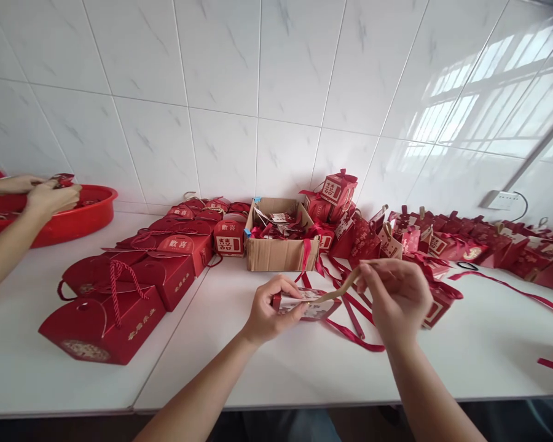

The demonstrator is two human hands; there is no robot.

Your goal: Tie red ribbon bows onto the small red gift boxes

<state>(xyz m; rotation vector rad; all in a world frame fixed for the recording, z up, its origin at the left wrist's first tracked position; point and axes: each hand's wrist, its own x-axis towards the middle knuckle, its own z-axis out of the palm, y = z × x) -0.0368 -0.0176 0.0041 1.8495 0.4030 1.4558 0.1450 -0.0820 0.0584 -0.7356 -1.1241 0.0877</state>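
My left hand (273, 308) is closed on a small red and white gift box (316, 309), held just above the white table. A tan ribbon (341, 290) runs from the top of this box up to my right hand (396, 298), whose thumb and fingers pinch its end. The ribbon is bent in a curve between the two hands. Under and behind the box, loose red ribbons (354, 337) lie on the table. Just beyond stands an open cardboard box (281, 255) with red and white pieces inside.
Red gift boxes with cord handles (133, 325) stand in rows at left. Many small red boxes (479, 239) fill the right back, some stacked (338, 187) by the wall. Another person's hands (53, 196) work over a red basin (96, 212). A socket strip (504, 199) sits on the wall.
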